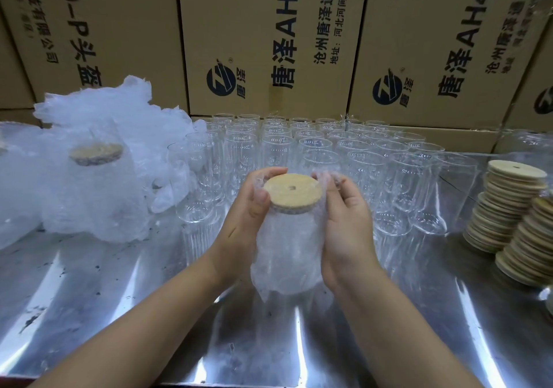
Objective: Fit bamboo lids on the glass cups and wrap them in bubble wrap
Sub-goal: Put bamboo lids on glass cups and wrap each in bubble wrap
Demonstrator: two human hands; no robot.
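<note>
A glass cup in bubble wrap (287, 250) stands upright at the table's centre, with a round bamboo lid (292, 192) on its mouth. My left hand (250, 217) grips its left side, thumb against the lid's edge. My right hand (347, 226) holds its right side, fingers curled round the wrap near the rim. Behind them stand several rows of bare glass cups (329, 154). Two stacks of bamboo lids (508, 208) rise at the right. A wrapped, lidded cup (95, 184) stands at the left.
A heap of loose bubble wrap (113, 118) lies at the back left. Cardboard boxes (269, 43) form a wall behind the cups. The shiny metal table (119, 313) reaches to the near edge.
</note>
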